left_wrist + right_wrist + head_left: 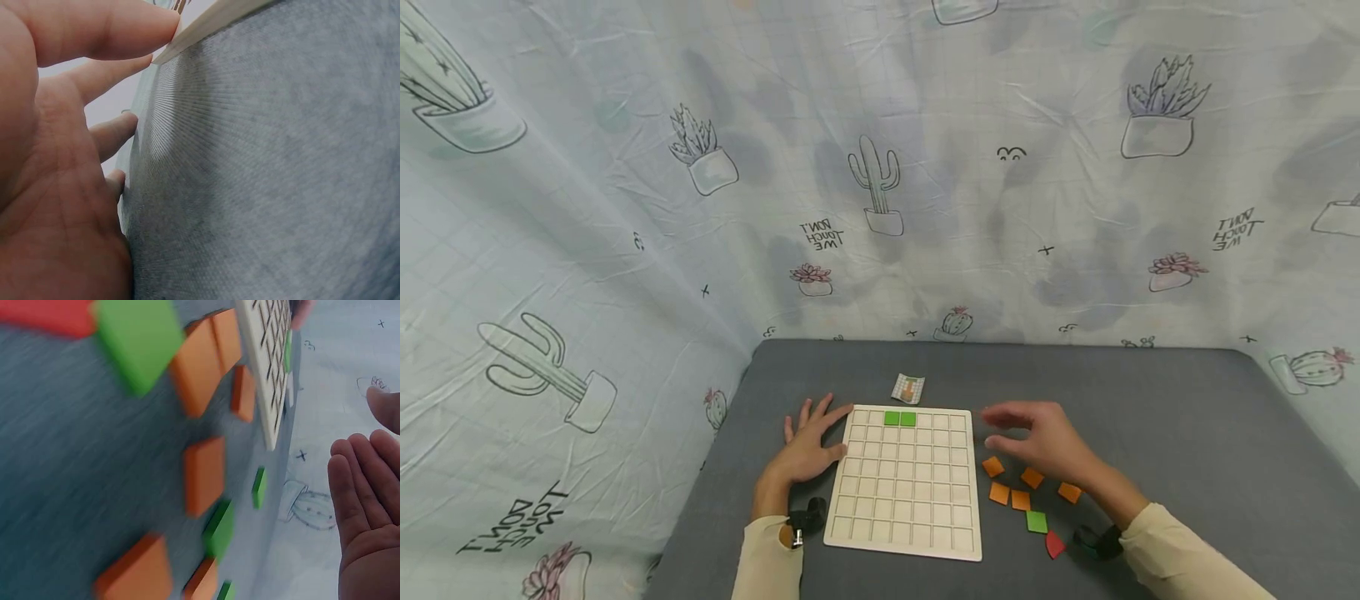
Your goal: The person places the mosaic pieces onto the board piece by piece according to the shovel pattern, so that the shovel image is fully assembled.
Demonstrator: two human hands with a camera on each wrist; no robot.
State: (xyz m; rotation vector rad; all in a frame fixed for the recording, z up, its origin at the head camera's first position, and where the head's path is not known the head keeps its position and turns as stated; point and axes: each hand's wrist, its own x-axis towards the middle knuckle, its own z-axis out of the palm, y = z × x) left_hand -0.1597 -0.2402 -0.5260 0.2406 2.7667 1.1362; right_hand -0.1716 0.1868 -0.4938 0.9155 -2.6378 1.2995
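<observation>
A pale wooden grid board [902, 487] lies on the grey table, with two green square tiles [900, 418] side by side in its far row. My left hand [805, 454] rests at the board's left side with fingers spread; in the left wrist view its thumb [119, 31] and index fingertip meet the board's edge. Just right of the board's far right corner, my right hand [1037, 433] hovers with fingers loosely bent and nothing in it. Below it lie orange tiles [998, 492], a green tile [1036, 522] and a red piece [1055, 545] with a curved side.
Beyond the board lies a small printed card [907, 388] with a grid pattern. The right wrist view shows more green tiles [219, 531] among the orange ones, hidden under my hand from above. A cactus-print cloth [955, 200] hangs behind the table [1150, 400].
</observation>
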